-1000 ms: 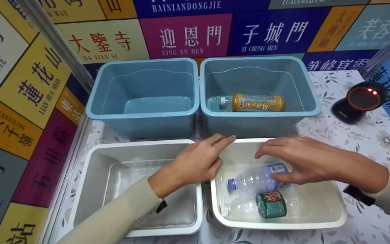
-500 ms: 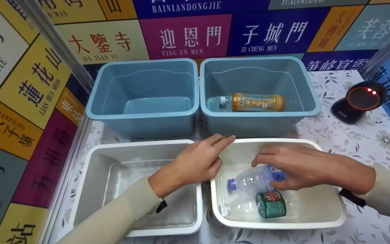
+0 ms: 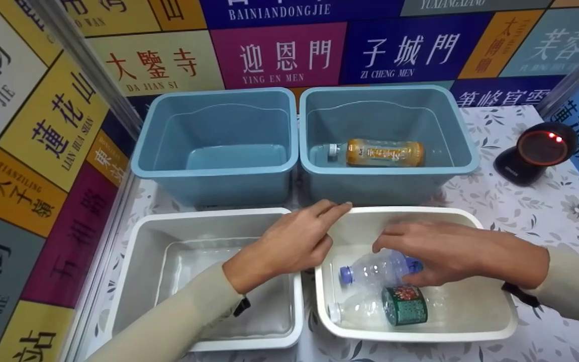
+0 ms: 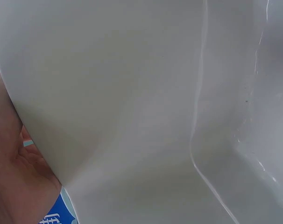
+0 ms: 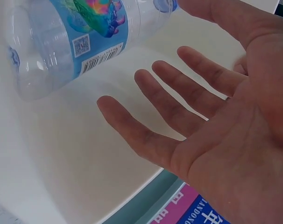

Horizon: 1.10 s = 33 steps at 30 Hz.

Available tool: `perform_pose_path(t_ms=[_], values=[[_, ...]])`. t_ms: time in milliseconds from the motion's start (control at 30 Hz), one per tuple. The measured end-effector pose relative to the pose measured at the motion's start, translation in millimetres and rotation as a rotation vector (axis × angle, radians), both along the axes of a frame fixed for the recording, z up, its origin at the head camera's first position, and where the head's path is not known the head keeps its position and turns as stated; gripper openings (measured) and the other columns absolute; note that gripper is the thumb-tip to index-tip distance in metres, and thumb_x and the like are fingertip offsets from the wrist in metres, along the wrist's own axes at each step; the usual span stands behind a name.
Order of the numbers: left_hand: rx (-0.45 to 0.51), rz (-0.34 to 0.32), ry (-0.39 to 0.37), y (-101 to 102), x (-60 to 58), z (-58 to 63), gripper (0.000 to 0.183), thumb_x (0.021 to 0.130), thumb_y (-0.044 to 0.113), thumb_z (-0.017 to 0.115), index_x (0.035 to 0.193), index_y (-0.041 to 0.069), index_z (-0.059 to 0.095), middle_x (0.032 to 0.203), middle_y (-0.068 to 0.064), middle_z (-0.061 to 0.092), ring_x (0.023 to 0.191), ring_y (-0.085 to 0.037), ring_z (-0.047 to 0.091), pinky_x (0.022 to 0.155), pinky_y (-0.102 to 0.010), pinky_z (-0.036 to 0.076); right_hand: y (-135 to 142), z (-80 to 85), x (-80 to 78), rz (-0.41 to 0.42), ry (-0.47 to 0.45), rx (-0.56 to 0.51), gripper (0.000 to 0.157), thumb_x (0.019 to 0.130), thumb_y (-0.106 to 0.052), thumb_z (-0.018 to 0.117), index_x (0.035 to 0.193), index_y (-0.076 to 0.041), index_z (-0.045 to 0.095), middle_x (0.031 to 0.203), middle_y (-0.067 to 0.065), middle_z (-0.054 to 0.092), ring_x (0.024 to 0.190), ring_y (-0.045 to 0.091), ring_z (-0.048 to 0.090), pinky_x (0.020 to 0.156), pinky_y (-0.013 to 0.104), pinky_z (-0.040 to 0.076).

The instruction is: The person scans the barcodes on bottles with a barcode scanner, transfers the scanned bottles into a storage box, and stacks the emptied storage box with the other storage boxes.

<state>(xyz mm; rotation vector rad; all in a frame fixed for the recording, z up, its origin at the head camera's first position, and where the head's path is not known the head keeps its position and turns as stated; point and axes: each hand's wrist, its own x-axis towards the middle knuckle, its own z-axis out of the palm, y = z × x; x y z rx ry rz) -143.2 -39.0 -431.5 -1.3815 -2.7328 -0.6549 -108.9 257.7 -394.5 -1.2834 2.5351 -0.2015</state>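
Observation:
My right hand (image 3: 445,251) is lowered into the right white bin (image 3: 415,334), over a clear plastic bottle (image 3: 377,270) with a purple cap and a blue label. In the right wrist view its fingers (image 5: 165,105) are spread and bent a little, apart from the bottle, while the thumb reaches toward the bottle's neck. A second clear bottle (image 3: 405,305), green-labelled and white-capped, lies nearer the front of that bin. My left hand (image 3: 289,236) rests across the neighbouring rims of the two white bins, index finger stretched toward the right bin's back corner.
The left white bin (image 3: 297,322) stands beside the right one. Behind them are two blue bins, left (image 3: 214,172) and right (image 3: 390,172); an orange-labelled bottle (image 3: 385,153) lies in the right one. A black scanner (image 3: 536,151) with red lights stands at right.
My right hand has come down and slightly left, over the purple-capped bottle, covering more of its label. The left hand keeps its place on the rims.

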Motion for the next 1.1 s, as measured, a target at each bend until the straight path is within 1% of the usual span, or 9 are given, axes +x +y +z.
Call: perform_pose_path(t_ms=[200,300,400,500,567,800,1100], values=[[-0.007,0.005,0.001,-0.2,-0.3,0.6,0.064,0.098,0.008,0.059,0.162,0.011,0.05,0.143,-0.009,0.067,0.105,-0.021,0.074,0.079,-0.039,0.064,-3.7,-2.9,0.0,0.007,-0.004,-0.003,0.056,0.078,-0.034,0.094,0.127,-0.02,0.069,0.117,0.0,0.069,0.097,0.016,0.069,0.08,0.037,0.06],[-0.008,0.006,0.004,-0.4,-0.3,0.8,0.065,0.098,0.008,0.059,0.162,0.012,0.05,0.142,-0.01,0.067,0.104,-0.021,0.074,0.077,-0.038,0.064,-6.4,-3.3,-0.2,0.001,-0.028,0.032,0.06,0.077,-0.033,0.094,0.129,-0.019,0.067,0.115,0.001,0.067,0.094,0.015,0.066,0.076,0.036,0.059],[-0.01,0.009,0.01,-0.6,-0.4,1.1,0.065,0.098,0.009,0.059,0.162,0.012,0.05,0.142,-0.009,0.067,0.104,-0.021,0.074,0.076,-0.038,0.064,-8.7,-3.4,0.3,-0.009,-0.055,0.076,0.067,0.077,-0.033,0.094,0.134,-0.017,0.064,0.116,0.002,0.066,0.094,0.015,0.064,0.075,0.036,0.059],[-0.01,0.012,0.012,-1.0,-0.4,0.9,0.066,0.098,0.009,0.059,0.162,0.012,0.05,0.141,-0.009,0.067,0.104,-0.022,0.075,0.075,-0.039,0.064,-10.5,-4.5,1.0,-0.017,-0.07,0.112,0.074,0.077,-0.035,0.095,0.139,-0.015,0.06,0.119,0.003,0.066,0.099,0.018,0.065,0.078,0.039,0.06],[-0.009,0.013,0.011,-1.0,-0.3,0.7,0.065,0.098,0.009,0.058,0.162,0.012,0.049,0.142,-0.009,0.067,0.104,-0.022,0.075,0.075,-0.039,0.064,-11.7,-5.6,1.6,-0.02,-0.08,0.133,0.075,0.077,-0.035,0.095,0.141,-0.015,0.059,0.122,0.004,0.066,0.103,0.02,0.066,0.08,0.041,0.061],[0.002,0.006,0.012,-0.9,-0.2,-0.4,0.064,0.098,0.009,0.057,0.162,0.012,0.05,0.142,-0.009,0.067,0.104,-0.021,0.074,0.076,-0.039,0.063,-16.4,-9.7,2.2,-0.019,-0.096,0.177,0.074,0.075,-0.034,0.097,0.136,-0.017,0.058,0.12,0.003,0.066,0.102,0.021,0.065,0.078,0.042,0.061],[-0.004,0.004,0.0,0.5,0.4,0.2,0.065,0.097,0.009,0.057,0.162,0.011,0.05,0.143,-0.009,0.067,0.107,-0.021,0.074,0.077,-0.038,0.064,-21.6,-12.9,-1.3,-0.01,-0.103,0.248,0.08,0.073,-0.036,0.099,0.136,-0.016,0.055,0.121,0.005,0.067,0.109,0.026,0.066,0.087,0.046,0.06]])
